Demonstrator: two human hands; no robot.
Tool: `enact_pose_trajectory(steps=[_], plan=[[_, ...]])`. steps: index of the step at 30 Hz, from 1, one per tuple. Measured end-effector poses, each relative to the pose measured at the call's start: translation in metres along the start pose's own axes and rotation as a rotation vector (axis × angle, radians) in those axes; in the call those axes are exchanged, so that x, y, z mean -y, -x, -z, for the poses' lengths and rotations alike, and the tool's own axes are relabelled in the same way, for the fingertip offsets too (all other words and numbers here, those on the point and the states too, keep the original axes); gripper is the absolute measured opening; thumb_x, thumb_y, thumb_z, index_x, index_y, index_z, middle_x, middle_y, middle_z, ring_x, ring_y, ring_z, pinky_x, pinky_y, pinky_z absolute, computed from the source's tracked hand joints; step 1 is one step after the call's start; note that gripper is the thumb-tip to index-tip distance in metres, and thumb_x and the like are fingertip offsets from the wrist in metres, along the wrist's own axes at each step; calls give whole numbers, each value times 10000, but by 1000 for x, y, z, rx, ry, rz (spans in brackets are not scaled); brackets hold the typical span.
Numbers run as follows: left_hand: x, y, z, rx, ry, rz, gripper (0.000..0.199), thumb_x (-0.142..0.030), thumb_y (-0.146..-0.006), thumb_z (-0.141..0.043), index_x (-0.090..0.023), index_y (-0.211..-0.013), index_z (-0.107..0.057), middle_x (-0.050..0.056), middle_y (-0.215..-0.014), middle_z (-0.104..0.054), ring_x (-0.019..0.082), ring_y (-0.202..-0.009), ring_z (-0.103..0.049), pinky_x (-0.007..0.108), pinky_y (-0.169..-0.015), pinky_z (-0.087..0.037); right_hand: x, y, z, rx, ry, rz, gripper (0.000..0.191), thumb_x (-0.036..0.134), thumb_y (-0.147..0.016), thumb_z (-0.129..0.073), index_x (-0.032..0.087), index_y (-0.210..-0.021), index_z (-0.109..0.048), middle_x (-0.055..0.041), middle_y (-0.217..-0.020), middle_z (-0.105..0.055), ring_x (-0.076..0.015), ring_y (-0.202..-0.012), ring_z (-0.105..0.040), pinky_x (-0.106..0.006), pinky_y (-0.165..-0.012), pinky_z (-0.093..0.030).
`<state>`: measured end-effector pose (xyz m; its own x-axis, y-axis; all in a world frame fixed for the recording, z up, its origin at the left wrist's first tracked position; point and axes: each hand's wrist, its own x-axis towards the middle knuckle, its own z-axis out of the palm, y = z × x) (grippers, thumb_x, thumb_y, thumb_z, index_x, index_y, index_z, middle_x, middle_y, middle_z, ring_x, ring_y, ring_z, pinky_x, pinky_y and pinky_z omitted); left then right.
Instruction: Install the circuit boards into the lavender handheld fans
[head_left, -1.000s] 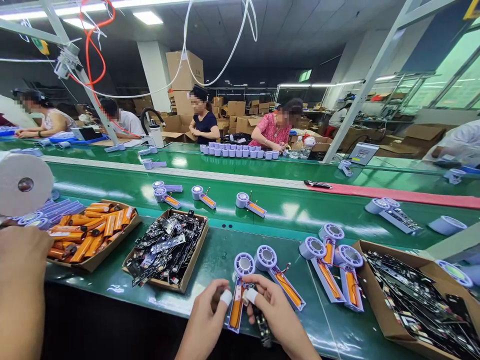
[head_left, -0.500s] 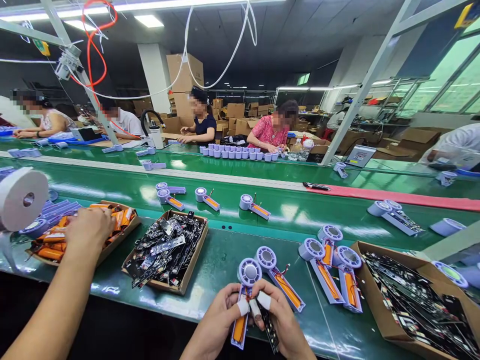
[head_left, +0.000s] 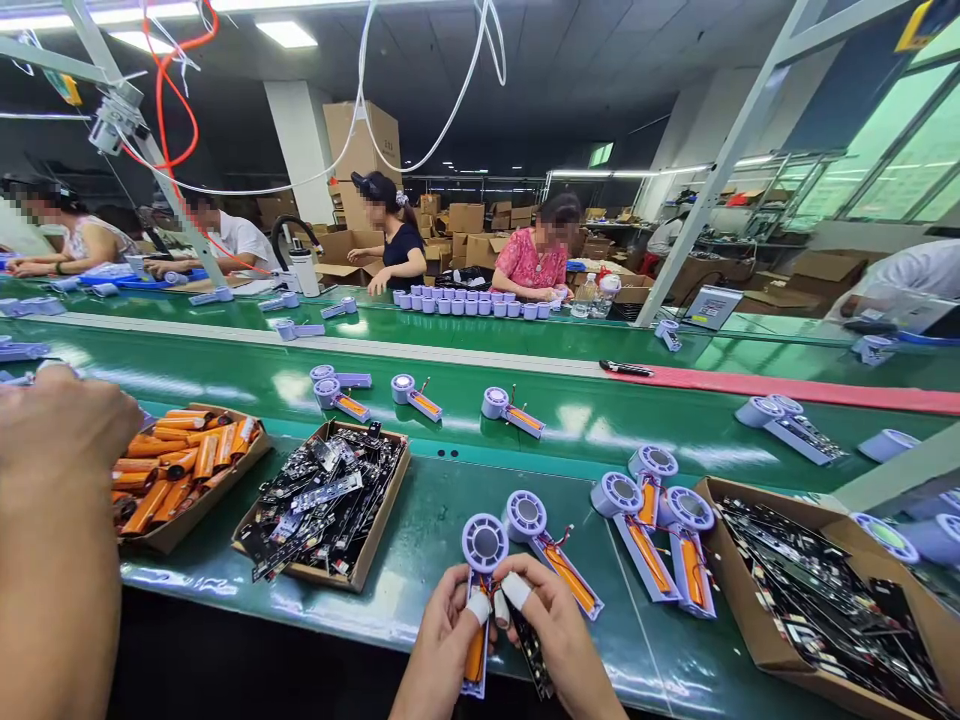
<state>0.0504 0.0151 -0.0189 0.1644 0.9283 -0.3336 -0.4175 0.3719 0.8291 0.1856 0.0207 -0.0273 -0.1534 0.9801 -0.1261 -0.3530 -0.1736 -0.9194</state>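
Observation:
Near the front edge of the green table, my left hand (head_left: 442, 640) grips a purple fan unit (head_left: 485, 545), its round head pointing away and an orange battery in its handle. My right hand (head_left: 551, 625) is closed on a black circuit board (head_left: 531, 655), which hangs down beside the handle. White wraps cover some fingertips. Both hands meet over thin wires at the base of the fan head; the exact finger contact there is partly hidden. Just behind my right hand lies another fan unit (head_left: 525, 513) with its battery showing.
Boxes of circuit boards (head_left: 322, 500) and orange batteries (head_left: 176, 460) stand left; another board box (head_left: 825, 590) is right, beside several fan units (head_left: 652, 530). A co-worker's arm (head_left: 60, 520) reaches in at far left. More units lie on the green belt (head_left: 420, 450); people sit beyond.
The co-worker's hand has moved left from the battery box to the purple parts. My hands stay together on the fan unit and board, with slight finger shifts. The view has shifted slightly.

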Motion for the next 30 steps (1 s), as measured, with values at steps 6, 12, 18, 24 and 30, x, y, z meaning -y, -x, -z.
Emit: enact_pose_trajectory(steps=[6,12,18,24,30], plan=[[8,-7,7,117,6,-4,361,-384,-753,-735,-198,-1042,-625,44,-914,-705,177,-741,-631,273,-676,-453,5,4,-6,-127,12,-14,356,561,-837,-611,211,-880,-568,26,-666,-551,-112,-563,-476,-202,-496,-362],[3,-8,1,122,-190,-183,348,-399,-825,-678,-202,-1097,-589,87,-1106,-687,242,-1017,-606,327,-895,-428,8,11,-3,-31,116,101,294,374,-830,-677,244,-1007,-481,24,-805,-609,-133,-685,-553,-231,-635,-419],[-6,-1,1,10,-324,-212,383,-443,-865,-609,-208,-1164,-559,85,-1171,-655,247,-1067,-580,302,-914,-414,5,10,11,-156,496,145,212,322,-878,-586,247,-1065,-516,-34,-883,-657,-208,-794,-616,-305,-736,-430],[-8,0,6,-24,-388,-219,299,-323,-867,-586,-202,-1140,-568,82,-1162,-641,247,-1059,-569,304,-908,-410,28,17,18,21,1184,181,174,317,-911,-521,266,-781,-626,-30,-728,-652,-229,-676,-578,-307,-610,-318],[-11,0,11,-12,-312,-125,287,-309,-806,-620,-210,-1074,-595,39,-1002,-668,232,-991,-577,283,-868,-404,48,27,1,317,1103,53,107,288,-821,-647,277,-911,-704,-32,-841,-689,-236,-823,-587,-283,-700,-367]])
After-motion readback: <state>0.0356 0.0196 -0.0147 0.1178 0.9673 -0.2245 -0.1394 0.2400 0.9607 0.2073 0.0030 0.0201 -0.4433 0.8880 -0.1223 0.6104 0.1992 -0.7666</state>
